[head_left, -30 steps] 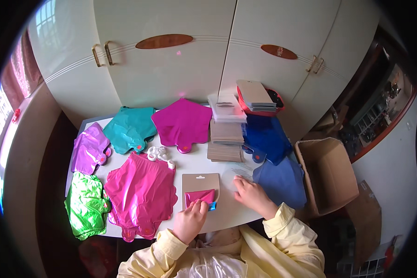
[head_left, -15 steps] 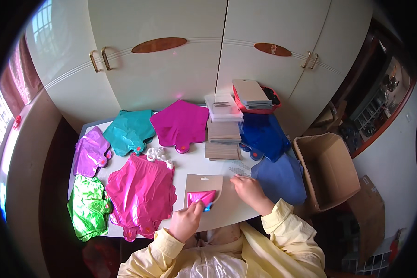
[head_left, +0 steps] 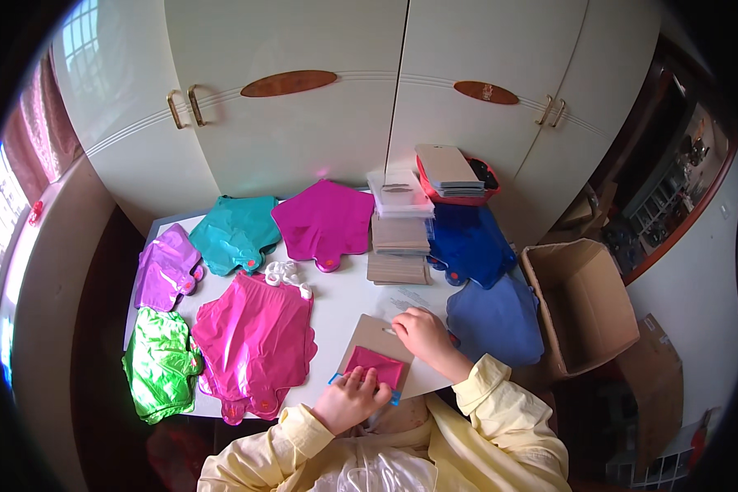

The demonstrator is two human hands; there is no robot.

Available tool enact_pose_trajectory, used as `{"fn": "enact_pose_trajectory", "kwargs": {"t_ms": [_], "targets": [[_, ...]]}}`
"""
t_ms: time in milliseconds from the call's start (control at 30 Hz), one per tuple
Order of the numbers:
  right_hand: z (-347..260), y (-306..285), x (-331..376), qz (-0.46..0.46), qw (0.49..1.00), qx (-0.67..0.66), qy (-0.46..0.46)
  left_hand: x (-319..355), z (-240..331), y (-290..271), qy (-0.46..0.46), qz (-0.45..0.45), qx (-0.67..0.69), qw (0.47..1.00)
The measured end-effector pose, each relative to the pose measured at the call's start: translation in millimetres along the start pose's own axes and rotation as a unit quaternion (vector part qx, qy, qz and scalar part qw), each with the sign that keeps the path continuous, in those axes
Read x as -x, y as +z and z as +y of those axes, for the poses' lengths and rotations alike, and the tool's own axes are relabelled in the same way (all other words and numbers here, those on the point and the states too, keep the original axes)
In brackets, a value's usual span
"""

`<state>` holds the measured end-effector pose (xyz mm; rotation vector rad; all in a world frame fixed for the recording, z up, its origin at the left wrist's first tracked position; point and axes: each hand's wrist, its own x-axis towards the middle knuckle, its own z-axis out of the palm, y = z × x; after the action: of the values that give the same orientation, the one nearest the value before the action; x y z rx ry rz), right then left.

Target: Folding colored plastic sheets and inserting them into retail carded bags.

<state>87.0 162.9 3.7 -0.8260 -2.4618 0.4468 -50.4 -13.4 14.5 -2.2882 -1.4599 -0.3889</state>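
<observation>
A brown cardboard backing card (head_left: 372, 334) lies on the white table (head_left: 344, 295) in front of me. On it sits a small folded pink foil balloon (head_left: 375, 362) with a blue tab sticking out at its lower edges. My left hand (head_left: 351, 398) presses flat on the lower edge of the folded balloon. My right hand (head_left: 418, 334) rests on the right edge of the card, fingers curled, next to a clear plastic sleeve (head_left: 410, 300).
Flat foil balloons cover the table: pink (head_left: 254, 340), green (head_left: 161, 362), purple (head_left: 166, 266), teal (head_left: 236, 233), magenta (head_left: 326, 221), dark blue (head_left: 467, 244), light blue (head_left: 495, 318). Stacks of cards (head_left: 399, 242) and a red tray (head_left: 459, 184) stand behind. An open cardboard box (head_left: 580, 305) sits right. White cupboards (head_left: 369, 90) are behind.
My right hand slid left onto the card's right edge. My left hand stays pressed on the folded pink balloon. The view has tilted slightly.
</observation>
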Motion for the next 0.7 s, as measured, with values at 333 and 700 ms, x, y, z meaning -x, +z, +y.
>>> {"fn": "enact_pose_trajectory", "kwargs": {"t_ms": [333, 700], "targets": [[-13.7, 13.1, 2.7, 0.004, 0.992, 0.069, -0.103, 3.9, -0.6, -1.1, -0.004, 0.010, 0.008, 1.000], [-22.5, -2.6, 4.5, -0.016, 0.959, 0.221, -0.175, -2.0, 6.7, -2.2, -0.030, 0.014, -0.009, 0.999]]}}
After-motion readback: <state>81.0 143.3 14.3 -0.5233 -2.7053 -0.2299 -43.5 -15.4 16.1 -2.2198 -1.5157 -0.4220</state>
